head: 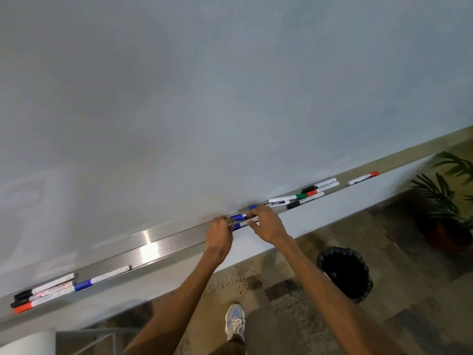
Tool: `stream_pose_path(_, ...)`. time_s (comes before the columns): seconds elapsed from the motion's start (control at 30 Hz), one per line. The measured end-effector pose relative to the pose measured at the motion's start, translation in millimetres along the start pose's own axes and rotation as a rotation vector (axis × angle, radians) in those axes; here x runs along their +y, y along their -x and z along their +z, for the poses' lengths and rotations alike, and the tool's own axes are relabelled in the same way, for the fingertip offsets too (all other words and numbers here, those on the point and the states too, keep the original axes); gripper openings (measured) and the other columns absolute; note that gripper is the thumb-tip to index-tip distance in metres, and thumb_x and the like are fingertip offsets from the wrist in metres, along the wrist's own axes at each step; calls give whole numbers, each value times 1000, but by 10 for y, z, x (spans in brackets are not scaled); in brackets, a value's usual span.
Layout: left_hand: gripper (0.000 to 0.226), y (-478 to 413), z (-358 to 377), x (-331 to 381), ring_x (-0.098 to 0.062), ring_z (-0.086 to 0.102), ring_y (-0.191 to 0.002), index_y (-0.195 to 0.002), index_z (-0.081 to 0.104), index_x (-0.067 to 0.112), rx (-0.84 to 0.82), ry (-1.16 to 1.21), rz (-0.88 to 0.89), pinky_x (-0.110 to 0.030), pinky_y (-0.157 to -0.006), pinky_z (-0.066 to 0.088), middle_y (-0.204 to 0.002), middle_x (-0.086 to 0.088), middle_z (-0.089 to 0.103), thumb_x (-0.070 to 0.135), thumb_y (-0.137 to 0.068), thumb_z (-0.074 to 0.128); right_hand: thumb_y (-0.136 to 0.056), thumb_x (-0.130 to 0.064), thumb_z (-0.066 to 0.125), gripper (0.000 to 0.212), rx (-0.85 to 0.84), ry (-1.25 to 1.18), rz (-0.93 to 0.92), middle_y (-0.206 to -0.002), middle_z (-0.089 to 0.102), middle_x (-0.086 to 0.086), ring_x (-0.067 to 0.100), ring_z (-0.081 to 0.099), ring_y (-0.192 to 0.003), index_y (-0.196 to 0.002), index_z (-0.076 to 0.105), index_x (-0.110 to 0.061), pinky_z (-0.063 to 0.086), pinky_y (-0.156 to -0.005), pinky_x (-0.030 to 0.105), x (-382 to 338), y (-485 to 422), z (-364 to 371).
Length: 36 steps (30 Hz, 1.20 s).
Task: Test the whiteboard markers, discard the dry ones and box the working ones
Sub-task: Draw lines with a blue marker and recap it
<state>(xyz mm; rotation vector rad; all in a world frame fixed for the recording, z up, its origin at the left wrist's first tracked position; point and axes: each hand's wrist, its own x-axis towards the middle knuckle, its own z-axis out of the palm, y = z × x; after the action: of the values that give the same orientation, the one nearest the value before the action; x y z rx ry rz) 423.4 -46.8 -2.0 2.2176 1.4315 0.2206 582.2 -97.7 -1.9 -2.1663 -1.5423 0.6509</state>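
Blue-capped marker [238,217] is at the tray [163,242], 2nd blue marker [238,226] just below it. Your left hand [219,233] pinches the cap ends, fingers curled; your right hand [267,224] grips the barrels. Both forearms reach fwd, hands nearly touching.

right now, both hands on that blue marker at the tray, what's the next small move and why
Probably pull the cap off. The left hand pinches the blue marker at its capped end, the right hand holds its barrel, and the whiteboard just above shows no test stroke, so uncapping likely comes first.
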Motion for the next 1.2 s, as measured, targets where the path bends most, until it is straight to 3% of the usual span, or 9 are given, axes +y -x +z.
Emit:
stream_pose_path(0.27, 30, -114, 173, -189, -23, 57, -105, -127, 61, 16, -97, 8, 35, -29, -87, 45, -122, -9, 60, 21, -98, 58, -93, -24, 65, 29, -28, 156, -43, -126, 58, 3, 22, 52, -120, -122, 65, -19, 42, -100, 35, 7, -137, 223)
stream_pose_path(0.57, 26, -195, 233, -324, -19, 57, -100, -121, 66, 13, -111, 24, 105, -16, -78, 35, -118, -7, 62, 22, -97, 59, -97, -26, 60, 26, -4, 201, -61, -129, 57, 0, 17, 48, -125, -123, 63, -22, 35, -104, 33, 7, -173, 314)
stream_pose_path(0.8, 22, -95, 64, -365, -23, 58, -97, -115, 68, 14, -87, 39, 118, -27, -81, 46, -112, -7, 64, 22, -98, 57, -98, -34, 58, 30, -4, 246, -124, -130, 60, -1, 17, 50, -125, -125, 63, -22, 27, -111, 34, -48, -81, 285)
stream_pose_path(0.93, 16, 64, -81, -338, -19, 57, -90, -110, 66, 14, -36, 121, 124, -23, -76, 43, -106, -7, 67, 16, -99, 56, -97, -36, 61, 30, -14, 186, -205, -123, 66, 1, 19, 56, -117, -122, 66, -20, 33, -107, 32, -185, 30, 220)
stream_pose_path(1.1, 16, 380, -279, -323, -17, 57, -80, -112, 63, 12, -23, 153, 224, -20, -71, 37, -101, -8, 68, 13, -101, 51, -100, -35, 56, 31, -69, 104, -251, -115, 71, 4, 21, 65, -102, -121, 66, -15, 47, -85, 29, -439, 300, 143)
stream_pose_path(1.2, 19, 569, -382, -335, -23, 60, -89, -117, 59, 11, -16, 113, 263, -22, -73, 38, -109, -9, 65, 14, -103, 47, -102, -37, 51, 32, -68, 138, -276, -117, 70, 4, 22, 65, -103, -123, 65, -17, 51, -88, 32, -573, 493, 92)
